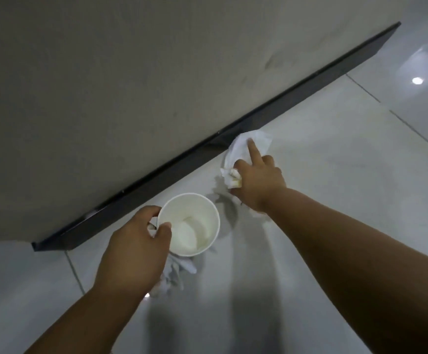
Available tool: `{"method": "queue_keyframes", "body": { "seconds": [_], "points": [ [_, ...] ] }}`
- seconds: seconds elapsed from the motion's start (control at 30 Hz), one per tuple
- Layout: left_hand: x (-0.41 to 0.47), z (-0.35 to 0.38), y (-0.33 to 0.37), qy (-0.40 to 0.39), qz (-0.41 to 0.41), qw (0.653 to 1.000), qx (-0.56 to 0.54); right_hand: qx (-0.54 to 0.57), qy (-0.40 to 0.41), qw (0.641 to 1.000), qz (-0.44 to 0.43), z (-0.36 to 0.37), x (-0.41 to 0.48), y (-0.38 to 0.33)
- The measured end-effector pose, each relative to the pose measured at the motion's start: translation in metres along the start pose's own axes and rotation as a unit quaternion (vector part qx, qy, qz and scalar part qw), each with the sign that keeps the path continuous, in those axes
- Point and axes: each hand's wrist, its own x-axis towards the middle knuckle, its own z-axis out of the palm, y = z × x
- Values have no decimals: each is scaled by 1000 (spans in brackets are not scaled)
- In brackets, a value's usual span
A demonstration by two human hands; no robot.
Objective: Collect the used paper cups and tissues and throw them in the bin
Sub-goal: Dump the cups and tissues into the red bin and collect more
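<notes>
Floor (340,190); left grip (133,249): cup (197,226); right grip (259,182): tissue (241,149).

Indoors — tiled floor (335,180), dark skirting (310,85)

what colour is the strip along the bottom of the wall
Black, slightly glossy. The skirting strip shows best in the head view.

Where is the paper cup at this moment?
Head view, lower centre: the left hand pinches the paper cup by its rim, near the black skirting board, left of the right hand gripping a tissue.
</notes>
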Motion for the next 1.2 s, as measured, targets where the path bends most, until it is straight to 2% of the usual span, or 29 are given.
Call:
{"method": "queue_keyframes", "body": {
  "seconds": [0.1,0.23,0.37,0.53,0.73,0.83,1.03,1.2],
  "points": [
    [12,5,0,0,19,1000,-1,28,-28,999,12,16,10,5],
    [9,8,8,-16,21,1000,-1,26,9,1000,4,15,-7,8],
    [-13,5,18,-48,21,998,22,2,-30,1000,8,9,-56,17],
    [-70,-24,41,-65,19,996,57,-21,-14,999,20,-16,-142,27],
    [-168,-79,109,-98,34,993,58,72,1,996,62,-115,-253,21],
    [-214,-110,152,-108,51,992,49,127,20,985,115,-174,-311,18],
    [-308,-170,232,-121,86,988,53,223,80,944,228,-284,-427,12],
    [-371,-213,274,-155,133,976,78,264,143,910,286,-345,-513,-4]
  ]
}}
